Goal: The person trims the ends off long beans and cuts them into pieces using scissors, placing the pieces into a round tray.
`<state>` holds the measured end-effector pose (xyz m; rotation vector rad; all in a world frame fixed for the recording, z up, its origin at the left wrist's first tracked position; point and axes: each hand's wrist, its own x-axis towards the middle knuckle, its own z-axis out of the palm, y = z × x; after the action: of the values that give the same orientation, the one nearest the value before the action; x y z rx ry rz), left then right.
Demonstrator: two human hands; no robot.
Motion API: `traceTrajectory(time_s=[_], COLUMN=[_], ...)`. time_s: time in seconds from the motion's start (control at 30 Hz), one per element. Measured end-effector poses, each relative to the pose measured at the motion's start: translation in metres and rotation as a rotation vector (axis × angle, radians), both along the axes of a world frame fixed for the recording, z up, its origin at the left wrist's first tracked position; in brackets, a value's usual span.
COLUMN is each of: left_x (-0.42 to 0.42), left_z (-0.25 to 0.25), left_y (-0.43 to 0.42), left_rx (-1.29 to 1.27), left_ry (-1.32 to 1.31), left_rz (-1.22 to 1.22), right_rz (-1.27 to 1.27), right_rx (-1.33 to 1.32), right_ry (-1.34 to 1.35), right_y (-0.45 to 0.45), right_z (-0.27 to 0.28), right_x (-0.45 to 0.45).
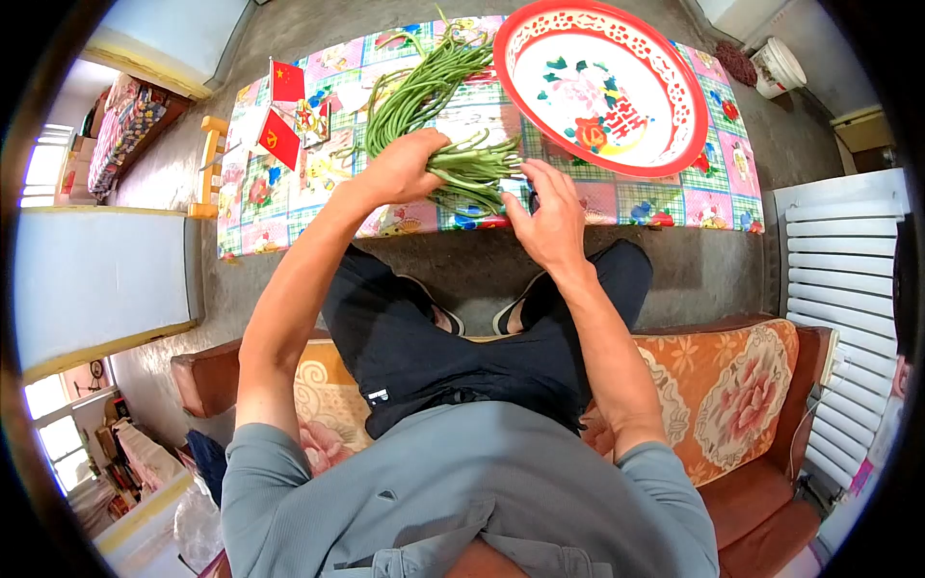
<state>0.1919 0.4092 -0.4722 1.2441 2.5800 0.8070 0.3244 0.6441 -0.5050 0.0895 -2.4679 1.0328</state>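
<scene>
Long green beans [414, 101] lie in a curved bundle on the patterned tablecloth, their near ends turned to the right. My left hand [409, 166] is wrapped round the bundle near those ends, fingers partly hidden by the beans. Just right of the bean ends is my right hand [551, 210], its thumb and fingers apart and nothing visible between them. A small dark object, too hidden to name, shows beside its thumb. Behind my right hand stands a large white basin [525, 87] with a red rim and flower pattern.
Two small red flags [279, 140] on a stand are at the table's left. The tablecloth [708, 207] reaches the near table edge, above my knees. A wooden chair [207, 169] touches the left side. A white bucket [777, 67] and a radiator [833, 289] stand to the right.
</scene>
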Motion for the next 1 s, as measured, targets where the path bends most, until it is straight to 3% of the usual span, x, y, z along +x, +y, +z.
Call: traceTrajectory(time_s=[0.1, 0.3, 0.57, 0.67, 0.73, 0.77, 0.83, 1.0], left_x=[-0.003, -0.002, -0.009, -0.022, -0.031, -0.034, -0.036, -0.059], left_z=[0.009, 0.026, 0.039, 0.051, 0.074, 0.092, 0.122, 0.164], left_y=[-0.002, -0.006, -0.01, -0.016, -0.014, -0.016, -0.017, -0.04], left_rx=[-0.007, 0.132, 0.241, 0.364, 0.479, 0.38, 0.553, 0.629], left_ry=[0.007, -0.226, -0.111, -0.14, -0.122, 0.009, -0.008, 0.172], left_rz=[-0.031, 0.151, 0.25, 0.315, 0.375, 0.479, 0.52, 0.612], right_rz=[0.047, 0.191, 0.277, 0.252, 0.242, 0.245, 0.227, 0.208], right_rx=[0.058, 0.29, 0.475, 0.419, 0.338, 0.341, 0.382, 0.484], right_ry=[-0.008, -0.03, -0.144, -0.038, 0.048, 0.055, 0.027, 0.073], right_y=[-0.009, -0.038, -0.091, -0.093, -0.092, -0.092, -0.093, -0.091], right_z=[0.005, 0.0, -0.02, -0.031, -0.029, -0.027, -0.028, -0.032], right_x=[-0.007, -0.036, -0.067, -0.071, -0.071, -0.072, -0.073, -0.087])
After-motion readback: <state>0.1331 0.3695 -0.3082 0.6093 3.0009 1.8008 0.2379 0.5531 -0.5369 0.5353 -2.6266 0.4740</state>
